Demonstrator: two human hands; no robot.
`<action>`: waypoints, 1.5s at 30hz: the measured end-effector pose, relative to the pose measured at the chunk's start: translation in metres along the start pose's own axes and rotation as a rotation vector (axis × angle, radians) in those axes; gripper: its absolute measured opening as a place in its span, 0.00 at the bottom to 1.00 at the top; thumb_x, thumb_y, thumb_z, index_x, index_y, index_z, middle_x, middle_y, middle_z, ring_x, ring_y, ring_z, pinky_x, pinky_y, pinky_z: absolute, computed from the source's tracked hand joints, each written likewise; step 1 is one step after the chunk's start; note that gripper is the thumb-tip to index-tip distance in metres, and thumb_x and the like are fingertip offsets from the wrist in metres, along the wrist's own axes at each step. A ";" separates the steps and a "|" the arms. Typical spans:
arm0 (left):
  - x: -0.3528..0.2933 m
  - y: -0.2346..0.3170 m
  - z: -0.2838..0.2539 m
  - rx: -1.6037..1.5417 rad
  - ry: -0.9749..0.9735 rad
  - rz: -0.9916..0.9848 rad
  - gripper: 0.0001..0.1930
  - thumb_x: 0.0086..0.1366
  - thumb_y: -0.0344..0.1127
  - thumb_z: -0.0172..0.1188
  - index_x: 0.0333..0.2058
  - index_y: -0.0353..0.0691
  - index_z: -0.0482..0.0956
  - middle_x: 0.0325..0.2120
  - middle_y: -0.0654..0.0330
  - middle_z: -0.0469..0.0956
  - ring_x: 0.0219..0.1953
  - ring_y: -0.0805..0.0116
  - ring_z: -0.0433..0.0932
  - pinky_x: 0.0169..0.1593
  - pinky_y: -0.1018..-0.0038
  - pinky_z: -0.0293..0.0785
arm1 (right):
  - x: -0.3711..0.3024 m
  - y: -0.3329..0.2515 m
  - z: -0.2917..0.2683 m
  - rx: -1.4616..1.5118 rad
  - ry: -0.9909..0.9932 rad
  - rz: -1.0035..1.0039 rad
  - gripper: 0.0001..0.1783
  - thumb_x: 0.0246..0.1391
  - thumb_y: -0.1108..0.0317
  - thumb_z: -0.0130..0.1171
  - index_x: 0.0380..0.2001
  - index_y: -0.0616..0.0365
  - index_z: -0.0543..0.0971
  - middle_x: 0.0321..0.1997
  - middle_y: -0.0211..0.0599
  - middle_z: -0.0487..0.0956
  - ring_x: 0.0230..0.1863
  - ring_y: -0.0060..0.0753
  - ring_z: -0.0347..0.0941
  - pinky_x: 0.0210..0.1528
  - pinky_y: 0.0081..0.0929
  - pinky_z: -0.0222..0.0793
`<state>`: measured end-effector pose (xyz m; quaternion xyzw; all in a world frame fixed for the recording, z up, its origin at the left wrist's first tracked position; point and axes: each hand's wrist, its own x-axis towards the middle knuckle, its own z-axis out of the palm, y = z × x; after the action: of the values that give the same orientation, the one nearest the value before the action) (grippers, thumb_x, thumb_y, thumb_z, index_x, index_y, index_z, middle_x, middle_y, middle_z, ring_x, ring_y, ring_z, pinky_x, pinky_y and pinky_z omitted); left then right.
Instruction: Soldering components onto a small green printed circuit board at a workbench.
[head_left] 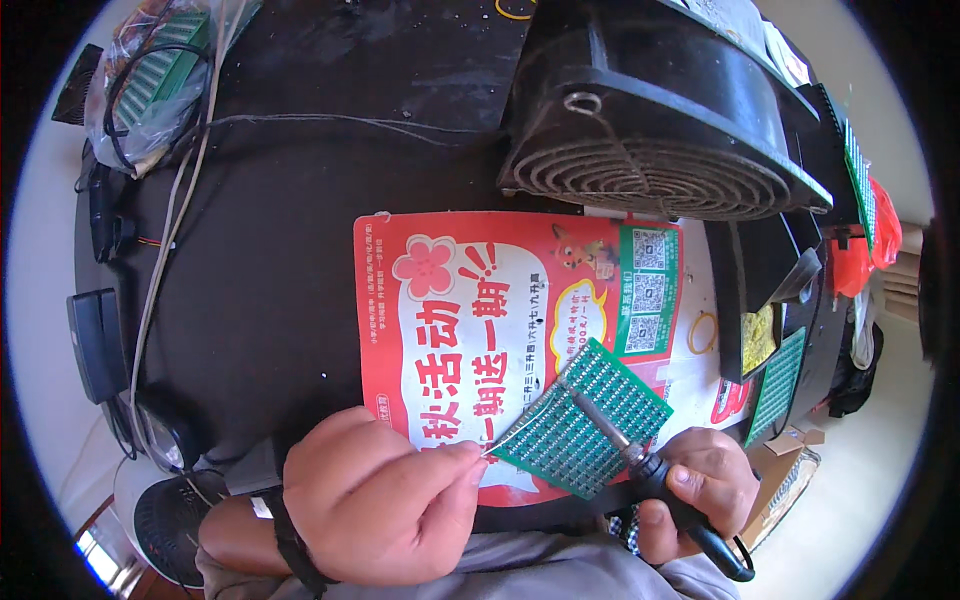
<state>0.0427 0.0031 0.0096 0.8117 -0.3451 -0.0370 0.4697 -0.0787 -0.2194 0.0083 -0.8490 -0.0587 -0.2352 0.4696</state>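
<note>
My left hand (385, 495) is closed in a pinch, with a thin silvery wire (515, 430) coming from its fingertips. That wire runs along the left edge of a green circuit board (560, 450), which lies tilted and is covered with rows of small solder points. In my right hand (720, 475) is a black-handled soldering iron (665, 485). Its metal shaft crosses over the board and points up and left. The tip is close to the board's upper left edge, near the wire's far end; whether they touch, I cannot tell.
Under the board lies a red and white printed sheet (385, 330). A large black fan (650, 150) stands behind it. On the right are a black holder with a yellow sponge (760, 338) and another green board (777, 385). Cables (160, 260) and a bag of boards (160, 80) are at left.
</note>
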 end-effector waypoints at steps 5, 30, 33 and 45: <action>-0.002 0.002 0.002 0.049 -0.008 -0.009 0.10 0.39 0.21 0.65 0.25 0.39 0.80 0.15 0.62 0.73 0.13 0.68 0.69 0.19 0.76 0.63 | 0.001 0.004 0.003 -0.015 -0.006 -0.047 0.17 0.39 0.69 0.62 0.34 0.63 0.73 0.15 0.33 0.68 0.14 0.28 0.65 0.16 0.24 0.62; -0.007 0.001 0.003 0.116 -0.077 0.120 0.08 0.42 0.24 0.64 0.25 0.36 0.78 0.13 0.63 0.71 0.13 0.68 0.69 0.20 0.74 0.66 | 0.003 0.000 0.001 -0.036 -0.083 -0.053 0.15 0.39 0.69 0.62 0.32 0.60 0.72 0.16 0.34 0.69 0.15 0.29 0.68 0.16 0.23 0.65; -0.007 0.001 0.003 0.104 -0.117 0.125 0.07 0.44 0.25 0.63 0.25 0.37 0.77 0.14 0.63 0.72 0.14 0.68 0.71 0.20 0.74 0.67 | 0.004 0.000 -0.001 -0.006 -0.121 -0.082 0.15 0.39 0.69 0.62 0.32 0.59 0.71 0.16 0.34 0.69 0.15 0.29 0.68 0.17 0.23 0.66; -0.017 0.008 0.008 -0.040 -0.240 -0.038 0.06 0.53 0.26 0.58 0.28 0.37 0.69 0.29 0.51 0.82 0.25 0.61 0.82 0.30 0.71 0.79 | 0.013 -0.003 0.009 -0.089 -0.082 -0.093 0.16 0.38 0.69 0.63 0.31 0.61 0.72 0.15 0.32 0.69 0.14 0.28 0.67 0.16 0.22 0.66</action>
<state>0.0223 0.0049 0.0075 0.7983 -0.3826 -0.1497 0.4403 -0.0650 -0.2121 0.0126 -0.8743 -0.1067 -0.2241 0.4172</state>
